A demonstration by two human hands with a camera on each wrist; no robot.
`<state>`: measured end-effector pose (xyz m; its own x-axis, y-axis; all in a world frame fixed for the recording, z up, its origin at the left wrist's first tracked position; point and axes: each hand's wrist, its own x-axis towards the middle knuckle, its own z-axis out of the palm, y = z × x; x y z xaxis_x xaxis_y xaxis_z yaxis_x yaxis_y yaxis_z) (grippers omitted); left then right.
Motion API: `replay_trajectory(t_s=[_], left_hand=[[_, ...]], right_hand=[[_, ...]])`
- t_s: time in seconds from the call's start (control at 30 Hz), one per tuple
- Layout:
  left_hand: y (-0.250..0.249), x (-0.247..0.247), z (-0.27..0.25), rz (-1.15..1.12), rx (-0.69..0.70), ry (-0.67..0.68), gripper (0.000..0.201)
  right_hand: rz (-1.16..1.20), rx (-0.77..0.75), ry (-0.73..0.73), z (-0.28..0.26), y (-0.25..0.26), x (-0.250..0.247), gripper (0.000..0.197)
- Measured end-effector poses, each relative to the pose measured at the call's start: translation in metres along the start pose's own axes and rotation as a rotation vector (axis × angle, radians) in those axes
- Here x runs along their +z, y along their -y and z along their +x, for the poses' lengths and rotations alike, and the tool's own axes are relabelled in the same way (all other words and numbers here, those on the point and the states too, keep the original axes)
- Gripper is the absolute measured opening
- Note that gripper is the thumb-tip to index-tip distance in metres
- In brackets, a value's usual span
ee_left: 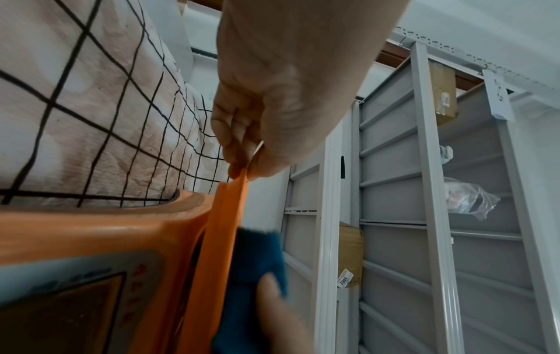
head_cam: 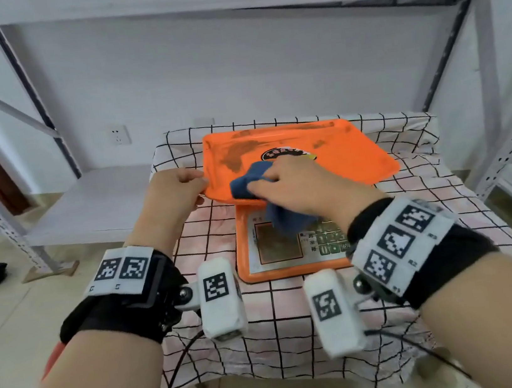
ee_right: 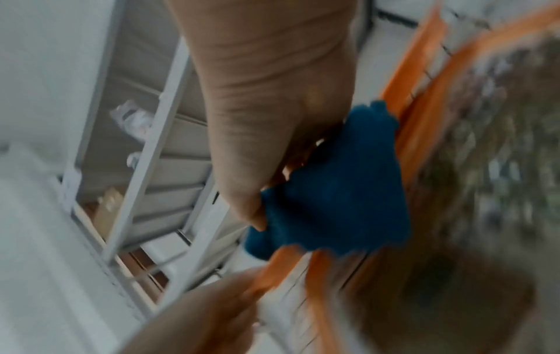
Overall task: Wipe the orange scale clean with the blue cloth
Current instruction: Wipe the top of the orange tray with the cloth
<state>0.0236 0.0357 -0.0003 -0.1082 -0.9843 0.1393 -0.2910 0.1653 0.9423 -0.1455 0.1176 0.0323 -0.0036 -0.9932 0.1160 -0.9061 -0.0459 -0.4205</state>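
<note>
The right hand point(head_cam: 293, 185) grips the blue cloth point(head_cam: 250, 178) on the orange scale point(head_cam: 341, 152); the left hand point(head_cam: 175, 188) pinches its left edge. Far brown smears point(head_cam: 239, 153) remain, so much is left.

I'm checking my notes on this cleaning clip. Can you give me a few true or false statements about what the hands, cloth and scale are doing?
1. The right hand holds the bunched blue cloth on the orange plastic scale's weighing tray. True.
2. The left hand rests flat on the checked tablecloth. False: it pinches the tray's left edge.
3. Brown smears show on the tray. True.
4. The cloth covers the whole keypad. False: green keys show.
</note>
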Motion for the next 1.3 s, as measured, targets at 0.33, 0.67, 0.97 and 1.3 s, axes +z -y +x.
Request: replay_trajectory(t_s=[0.33,0.67,0.97,1.3], left_hand=[[0.000,-0.004,0.007,-0.034,-0.002,0.023,0.011],[-0.001,-0.003,0.006,-0.043,0.008,0.020,0.013],[0.001,-0.006,0.008,-0.030,-0.006,0.027,0.016],[0.003,-0.009,0.002,0.022,-0.014,0.055,0.021]], right_hand=[[-0.147,-0.074,0.019,0.015,-0.032,-0.009,0.029],[-0.163,0.139,-0.089,0.047,-0.053,-0.006,0.036],[0.073,-0.126,0.081,0.020,-0.014,0.006,0.025],[0.103,0.054,0.084,0.032,-0.015,0.000,0.031]])
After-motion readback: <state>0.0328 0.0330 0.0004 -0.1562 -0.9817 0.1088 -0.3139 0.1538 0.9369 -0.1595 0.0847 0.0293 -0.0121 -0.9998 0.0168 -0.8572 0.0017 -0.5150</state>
